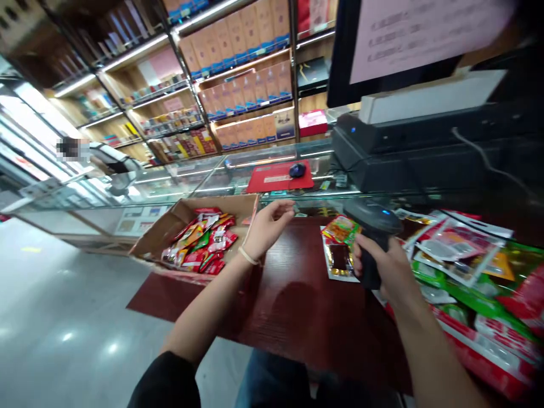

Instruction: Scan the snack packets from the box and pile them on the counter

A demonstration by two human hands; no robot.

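My right hand (389,269) is closed around the grip of a black barcode scanner (374,224), its head with a blue light aimed left over the dark red table (293,306). Just under the scanner lie two snack packets (340,249), one orange and green, one clear with a dark filling. My left hand (270,226) hovers empty with fingers loosely curled and apart, next to the right edge of a cardboard box (178,221) that holds several red and green snack packets (204,243).
A heap of snack packets (471,272) covers the table's right side. Behind stand a glass counter (238,170) with a red mouse pad (280,177) and mouse, a black register with monitor (425,130), and stocked shelves. A person (106,161) is far left.
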